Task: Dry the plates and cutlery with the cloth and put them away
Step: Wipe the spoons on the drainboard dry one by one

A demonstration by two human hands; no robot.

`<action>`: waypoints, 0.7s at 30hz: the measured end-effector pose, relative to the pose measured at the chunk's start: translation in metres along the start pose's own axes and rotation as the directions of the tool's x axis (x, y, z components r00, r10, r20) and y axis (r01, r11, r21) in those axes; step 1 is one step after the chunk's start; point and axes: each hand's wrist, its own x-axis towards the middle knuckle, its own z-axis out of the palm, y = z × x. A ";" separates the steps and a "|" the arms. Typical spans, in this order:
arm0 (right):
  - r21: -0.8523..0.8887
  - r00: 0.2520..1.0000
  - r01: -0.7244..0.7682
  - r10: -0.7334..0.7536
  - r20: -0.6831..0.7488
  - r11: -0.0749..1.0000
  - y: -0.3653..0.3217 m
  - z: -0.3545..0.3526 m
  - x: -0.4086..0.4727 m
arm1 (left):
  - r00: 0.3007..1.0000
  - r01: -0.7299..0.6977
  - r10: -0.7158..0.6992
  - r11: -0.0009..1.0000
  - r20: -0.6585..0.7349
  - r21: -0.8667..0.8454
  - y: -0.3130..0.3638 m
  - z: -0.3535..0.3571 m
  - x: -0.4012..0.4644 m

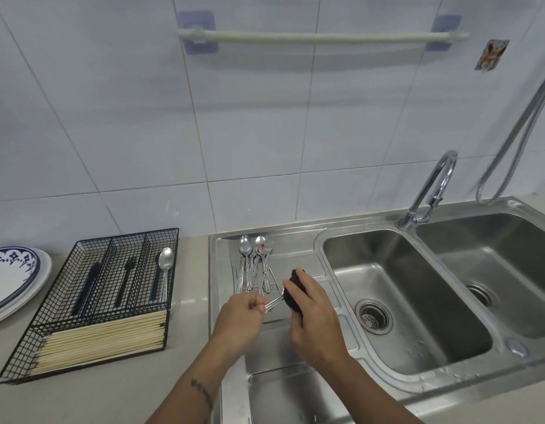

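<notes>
My left hand [242, 313] pinches the handle of a metal spoon [274, 302] over the steel drainboard [295, 341]. My right hand [311, 313] grips a dark cloth [294, 293] wrapped around the spoon's bowl end, which is hidden. Several more spoons [256, 264] lie in a bunch on the drainboard just behind my hands. A black wire cutlery tray [90, 304] stands on the counter to the left, with one spoon [165, 270] in its right slot, dark-handled cutlery in the other slots and chopsticks [106, 338] in front. Stacked plates [11, 280] rest at the far left.
A double sink [418, 301] with a drain strainer lies right of the drainboard. A chrome tap [430, 191] and a shower hose [516, 130] rise behind it. An empty towel rail [320, 36] hangs on the tiled wall.
</notes>
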 end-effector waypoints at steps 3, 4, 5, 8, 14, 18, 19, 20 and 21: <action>-0.114 0.992 0.118 -0.110 0.068 0.987 -0.003 -0.007 0.001 | 0.994 0.036 -0.037 0.999 0.107 0.015 0.000 -0.001 -0.001; -0.134 0.983 0.163 -0.149 0.111 0.977 -0.005 -0.007 0.001 | 0.988 0.046 -0.051 0.998 0.143 0.040 0.001 -0.001 -0.002; -0.131 0.973 0.191 -0.169 0.159 0.973 -0.006 -0.008 0.001 | 0.985 0.053 -0.063 0.996 0.158 0.071 0.001 -0.001 -0.003; -0.061 0.968 0.065 -0.048 0.246 0.996 -0.005 -0.011 0.000 | 0.994 0.040 -0.052 0.992 0.099 0.118 -0.001 0.003 -0.004; -0.086 0.982 0.105 -0.089 0.163 0.991 -0.001 -0.009 -0.004 | 0.997 -0.001 -0.009 0.990 0.071 0.139 -0.003 -0.002 0.000; 0.053 0.982 -0.181 0.178 0.062 0.982 0.005 -0.018 0.004 | 0.998 0.014 -0.029 0.970 0.061 0.243 -0.001 -0.008 0.004; 0.065 0.972 -0.236 0.234 0.038 0.970 0.008 -0.021 0.008 | 0.997 0.027 -0.047 0.963 0.065 0.267 -0.001 -0.009 0.003; 0.062 0.966 -0.259 0.259 0.002 0.964 0.010 -0.024 0.011 | 0.996 0.039 -0.062 0.957 0.071 0.288 -0.001 -0.010 0.002; 0.042 0.966 -0.256 0.257 -0.037 0.966 0.010 -0.026 0.015 | 0.995 0.045 -0.071 0.954 0.076 0.296 -0.002 -0.009 0.001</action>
